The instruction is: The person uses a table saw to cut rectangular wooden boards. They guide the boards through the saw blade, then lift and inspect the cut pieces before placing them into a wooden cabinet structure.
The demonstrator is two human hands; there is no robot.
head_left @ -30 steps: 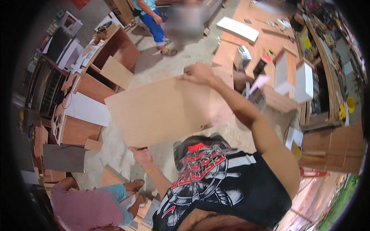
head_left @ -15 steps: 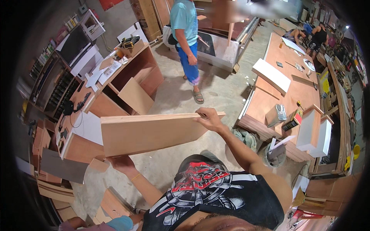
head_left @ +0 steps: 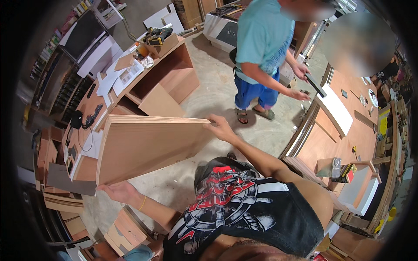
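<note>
A tan plywood panel is held on edge at a slant in front of me; its layered top edge is too small to tell as one board or several. My left hand grips its lower near corner. My right hand is closed on its upper far corner, fingers over the edge. A plywood cabinet stands just beyond the panel, on the left.
A co-worker stands ahead, holding a dark bar over a right-hand bench with a white board and tins. A cluttered left workbench carries tools. Plywood pieces lie low behind my left hand.
The panel has tipped from nearly flat to on edge and shifted left, my hands with it. The co-worker has come nearer on the right and now shows a dark bar in hand.
</note>
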